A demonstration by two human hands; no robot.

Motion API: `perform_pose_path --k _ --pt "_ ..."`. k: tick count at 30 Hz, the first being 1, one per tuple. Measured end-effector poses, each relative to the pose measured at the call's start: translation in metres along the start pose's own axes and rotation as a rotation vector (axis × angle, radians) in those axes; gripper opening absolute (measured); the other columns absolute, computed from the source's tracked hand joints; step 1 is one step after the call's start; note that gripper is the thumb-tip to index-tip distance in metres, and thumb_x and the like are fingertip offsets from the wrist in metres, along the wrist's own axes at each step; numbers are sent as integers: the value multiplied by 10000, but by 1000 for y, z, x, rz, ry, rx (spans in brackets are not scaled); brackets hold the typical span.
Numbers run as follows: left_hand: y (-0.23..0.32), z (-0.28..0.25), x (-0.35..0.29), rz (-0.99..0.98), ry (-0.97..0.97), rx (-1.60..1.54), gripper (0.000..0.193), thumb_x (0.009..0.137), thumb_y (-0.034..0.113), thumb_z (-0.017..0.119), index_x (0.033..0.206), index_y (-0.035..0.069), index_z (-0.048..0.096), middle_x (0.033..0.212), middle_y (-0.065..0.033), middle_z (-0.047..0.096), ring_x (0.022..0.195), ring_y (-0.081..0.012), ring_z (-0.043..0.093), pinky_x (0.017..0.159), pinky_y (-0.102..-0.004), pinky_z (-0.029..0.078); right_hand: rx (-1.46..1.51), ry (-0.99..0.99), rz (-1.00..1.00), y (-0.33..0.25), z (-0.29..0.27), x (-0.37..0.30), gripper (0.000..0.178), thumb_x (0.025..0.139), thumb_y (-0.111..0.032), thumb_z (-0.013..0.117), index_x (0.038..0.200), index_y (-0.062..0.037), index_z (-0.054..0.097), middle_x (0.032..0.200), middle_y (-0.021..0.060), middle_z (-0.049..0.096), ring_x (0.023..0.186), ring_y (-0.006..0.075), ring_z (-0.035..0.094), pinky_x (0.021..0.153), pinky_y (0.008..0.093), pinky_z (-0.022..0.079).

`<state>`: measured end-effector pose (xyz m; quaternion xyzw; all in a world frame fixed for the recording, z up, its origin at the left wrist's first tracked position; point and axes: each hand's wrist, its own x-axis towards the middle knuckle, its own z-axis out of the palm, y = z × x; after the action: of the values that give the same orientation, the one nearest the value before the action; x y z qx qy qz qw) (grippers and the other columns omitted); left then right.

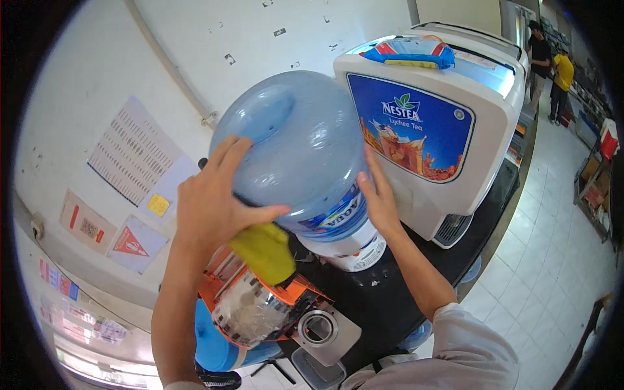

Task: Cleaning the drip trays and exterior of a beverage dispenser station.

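Note:
A large translucent blue water jug (pixel 302 156) stands bottom up on a white base (pixel 357 257), a little tilted in my view. My left hand (pixel 214 195) grips its left side, thumb and fingers spread over the rounded shoulder. Against the right side presses my right hand (pixel 380 198), thumb toward me, partly hidden behind the jug. The jug is held between both palms. A yellow-green cloth (pixel 263 253) hangs just below my left thumb; whether that hand touches it I cannot tell.
To the right stands a white drink dispenser (pixel 435 130) with a blue-and-white packet (pixel 409 52) on top. An orange machine (pixel 260 305) sits at lower left, beside another blue jug (pixel 218 344). Everything rests near a black counter (pixel 390 292). Two people (pixel 551 71) stand far right.

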<state>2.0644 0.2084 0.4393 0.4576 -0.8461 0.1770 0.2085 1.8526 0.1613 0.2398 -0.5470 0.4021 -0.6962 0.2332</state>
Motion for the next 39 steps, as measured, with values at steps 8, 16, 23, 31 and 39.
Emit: perform_pose_path --k 8,16,23,31,39 --pt "-39 -4 -30 -10 43 -51 1022 393 494 847 1224 21 484 1211 -177 538 1073 -330 559 900 -388 452 352 69 39 34 12 49 363 864 -220 568 1167 -22 544 1113 115 584 974 205 577 838 323 438" --pt "-28 1 -49 -68 15 -87 1154 404 644 796 1258 -44 436 1232 -210 505 1100 -333 528 932 -426 416 -484 -83 -14 160 84 218 305 807 -229 538 1018 -19 603 968 196 629 915 329 616 783 431 483" --pt "-51 2 -51 -128 7 -97 1244 387 719 767 1281 -64 397 1178 -213 516 1069 -324 542 902 -425 430 -703 -362 -34 164 148 261 285 804 -249 524 910 -20 655 946 182 653 878 317 637 779 436 489" --pt "-40 10 -36 -246 -51 -126 1225 367 668 784 1280 -53 401 1157 -204 535 1031 -323 567 888 -443 437 -775 -458 -184 193 147 268 246 743 -250 603 784 -14 661 859 166 666 839 307 651 732 407 512" --pt "-24 0 -33 -153 -3 46 1222 329 662 787 1271 -30 429 1187 -205 533 1048 -342 565 908 -436 442 -707 -601 59 130 72 214 573 832 -458 568 1144 20 514 1104 195 593 1018 307 583 851 393 456"
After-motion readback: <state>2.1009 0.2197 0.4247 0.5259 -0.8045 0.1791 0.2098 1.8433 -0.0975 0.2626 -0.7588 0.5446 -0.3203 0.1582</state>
